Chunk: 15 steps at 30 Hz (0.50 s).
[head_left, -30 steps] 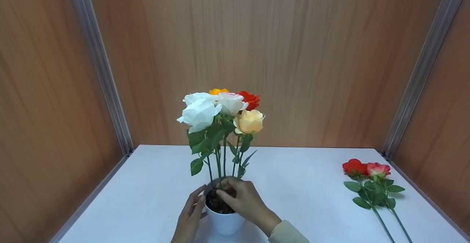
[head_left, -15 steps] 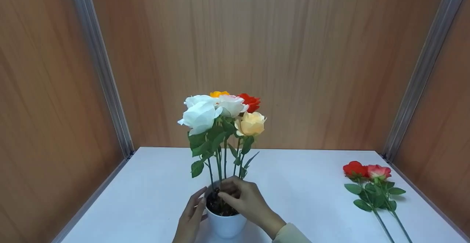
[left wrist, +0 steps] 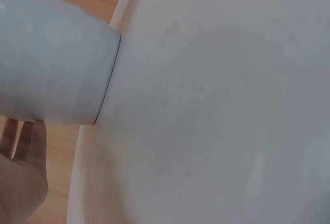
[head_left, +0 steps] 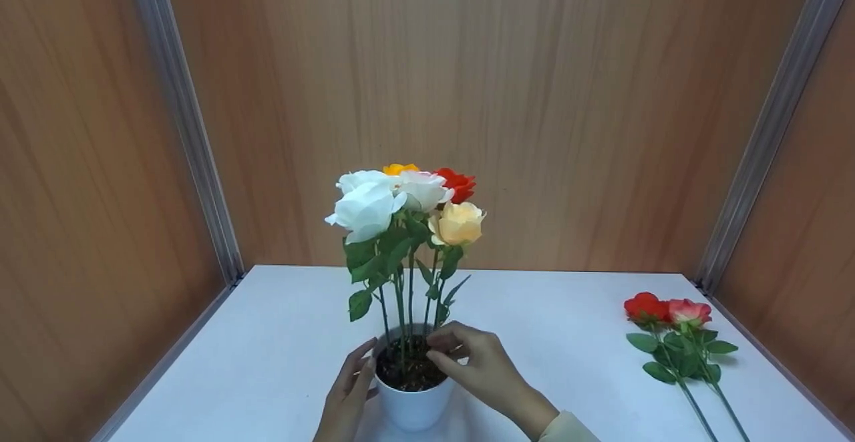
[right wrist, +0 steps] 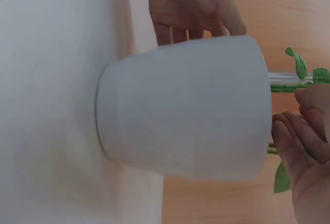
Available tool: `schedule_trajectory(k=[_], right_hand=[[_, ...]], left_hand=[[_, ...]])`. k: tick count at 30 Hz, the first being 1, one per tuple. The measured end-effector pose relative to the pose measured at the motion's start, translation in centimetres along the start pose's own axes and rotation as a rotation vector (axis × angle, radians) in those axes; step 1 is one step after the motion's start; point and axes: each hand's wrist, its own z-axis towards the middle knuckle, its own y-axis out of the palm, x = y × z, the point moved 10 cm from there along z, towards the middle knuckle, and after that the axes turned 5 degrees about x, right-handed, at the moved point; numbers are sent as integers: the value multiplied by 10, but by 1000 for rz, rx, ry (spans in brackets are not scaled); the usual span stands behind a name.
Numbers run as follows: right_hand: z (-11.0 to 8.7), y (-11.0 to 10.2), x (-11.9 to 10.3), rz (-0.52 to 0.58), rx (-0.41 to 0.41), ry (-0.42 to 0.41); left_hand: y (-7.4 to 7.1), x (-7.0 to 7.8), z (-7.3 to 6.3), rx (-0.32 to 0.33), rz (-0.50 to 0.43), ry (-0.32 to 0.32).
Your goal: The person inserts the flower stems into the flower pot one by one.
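Observation:
A white pot (head_left: 414, 407) with dark soil (head_left: 413, 370) holds several upright flowers with rose-like heads: white (head_left: 364, 209), pale yellow (head_left: 458, 224), red (head_left: 457, 185) and orange (head_left: 399, 169). My left hand (head_left: 349, 385) rests its fairly straight fingers against the pot's left side; in the left wrist view those fingertips (left wrist: 35, 136) touch the pot wall (left wrist: 56, 62). Over the right rim, my right hand (head_left: 486, 367) has loosely bent fingers, with thumb and index apart. Nothing shows between them in the right wrist view, where the hand (right wrist: 309, 167) is beside the rim.
Two loose flowers, one red (head_left: 646, 307) and one pink-red (head_left: 689, 310), lie side by side at the right of the white table (head_left: 554, 335). Wooden panels (head_left: 494, 95) enclose the back and sides, with grey metal posts (head_left: 194, 141) at the corners.
My right hand has let go of a stem near the pot's middle and moved right to the rim. More soil shows now. The left hand stays against the pot.

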Motion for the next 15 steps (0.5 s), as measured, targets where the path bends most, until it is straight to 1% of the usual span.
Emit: schedule_trajectory(k=[3, 6, 15], right_hand=[[-4, -14, -1, -41, 6, -36], [-8, -29, 3, -90, 17, -45], [-29, -79, 31, -234, 54, -3]], left_hand=[[0, 0, 1, 4, 1, -1], [-1, 0, 2, 4, -3, -3], [1, 0, 1, 0, 2, -15]])
